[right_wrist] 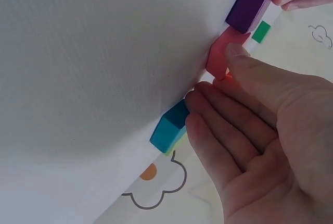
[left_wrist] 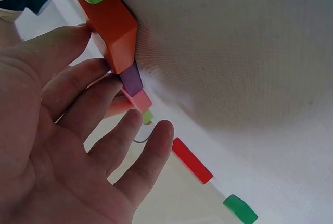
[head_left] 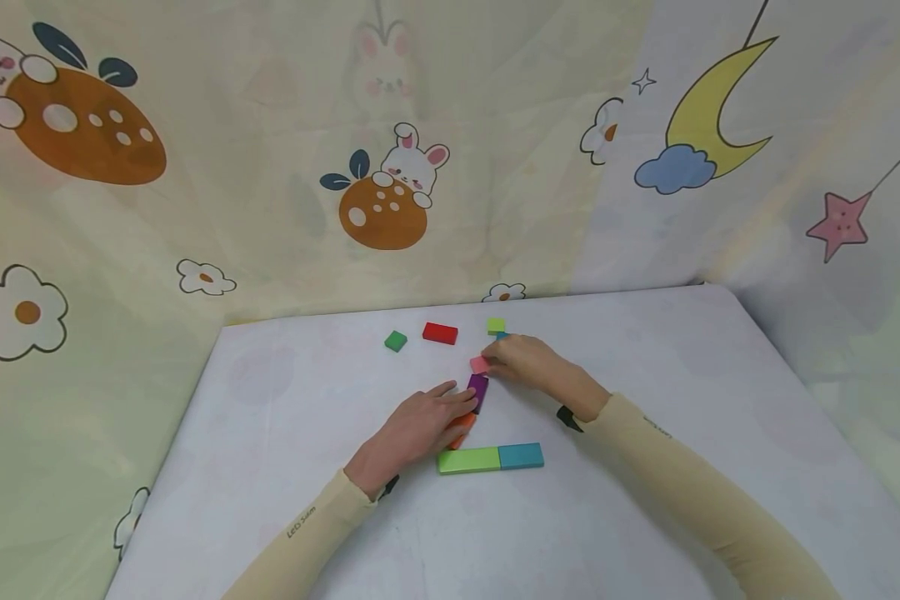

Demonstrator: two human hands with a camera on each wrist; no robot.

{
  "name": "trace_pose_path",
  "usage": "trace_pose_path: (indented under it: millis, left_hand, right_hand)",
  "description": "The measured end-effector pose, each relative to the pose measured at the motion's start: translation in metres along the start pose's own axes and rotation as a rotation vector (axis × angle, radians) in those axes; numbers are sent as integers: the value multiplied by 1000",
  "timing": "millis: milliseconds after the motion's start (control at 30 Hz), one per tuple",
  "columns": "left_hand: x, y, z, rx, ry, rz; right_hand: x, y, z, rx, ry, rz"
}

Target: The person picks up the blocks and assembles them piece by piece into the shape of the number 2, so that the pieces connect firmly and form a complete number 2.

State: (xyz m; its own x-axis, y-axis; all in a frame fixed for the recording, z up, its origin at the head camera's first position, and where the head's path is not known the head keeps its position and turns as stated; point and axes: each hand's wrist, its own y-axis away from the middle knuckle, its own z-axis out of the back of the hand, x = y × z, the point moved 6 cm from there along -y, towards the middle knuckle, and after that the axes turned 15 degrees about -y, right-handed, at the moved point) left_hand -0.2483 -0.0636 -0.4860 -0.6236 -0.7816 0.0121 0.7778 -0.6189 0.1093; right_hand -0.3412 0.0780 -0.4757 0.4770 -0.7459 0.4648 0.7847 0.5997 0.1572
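A pink block (head_left: 478, 365) is pinched between the thumb and fingers of my right hand (head_left: 532, 365), at the far end of a purple block (right_wrist: 253, 2). My left hand (head_left: 417, 423) lies along the left side of the row, fingers spread. Its thumb touches an orange block (left_wrist: 118, 36), and its fingertips rest by the purple block. Below the orange block, a light green block (head_left: 468, 461) and a blue block (head_left: 521, 456) lie end to end. The orange, purple and pink blocks form a slanting line rising from the light green one.
Toward the back of the white table (head_left: 292, 367) lie a green block (head_left: 396, 341), a red block (head_left: 440, 333) and a small lime block (head_left: 497, 326). Beside the right fingertips is another blue block (right_wrist: 169, 127). A patterned cloth (head_left: 270, 167) hangs behind the table.
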Motion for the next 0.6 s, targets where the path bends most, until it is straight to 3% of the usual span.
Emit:
trace_pose_path:
  millis: [300, 600]
  left_hand:
    - [-1, 0, 1, -21, -14, -5]
    - [0, 1, -1, -10, 3, -2]
  right_hand:
    - [-2, 2, -2, -15, 8, 3]
    - [-1, 7, 0, -40, -15, 56]
